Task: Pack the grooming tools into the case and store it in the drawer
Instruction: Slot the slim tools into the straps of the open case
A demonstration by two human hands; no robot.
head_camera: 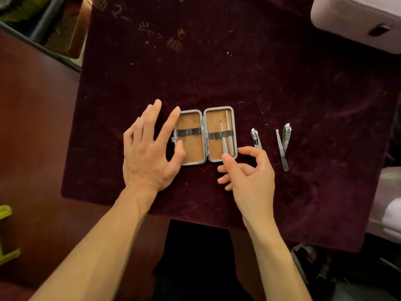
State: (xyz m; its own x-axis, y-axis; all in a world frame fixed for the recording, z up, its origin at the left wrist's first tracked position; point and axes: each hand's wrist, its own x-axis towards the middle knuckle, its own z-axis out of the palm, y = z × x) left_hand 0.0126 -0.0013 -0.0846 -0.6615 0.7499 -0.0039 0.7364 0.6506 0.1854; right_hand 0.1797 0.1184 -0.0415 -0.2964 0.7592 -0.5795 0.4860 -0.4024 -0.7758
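A small metal-rimmed case [193, 153] lies open flat on the dark red velvet cloth [217, 72], tan lining up, with a dark elastic band across each half. Two thin steel tools [227, 135] sit under the band in the right half. My left hand [149, 146] rests spread on the case's left edge, thumb on the lining. My right hand [249, 168] hovers at the case's lower right corner, thumb and forefinger apart, holding nothing. To the right on the cloth lie a small nail clipper [256, 139], a nail file [282, 152] and a larger clipper [286, 136].
The cloth covers a reddish-brown table [32, 127]. A white box-like object [358, 20] sits at the far right corner, pale items [390, 192] at the right edge, a green object [5, 233] at the left edge. Clutter fills the far left corner.
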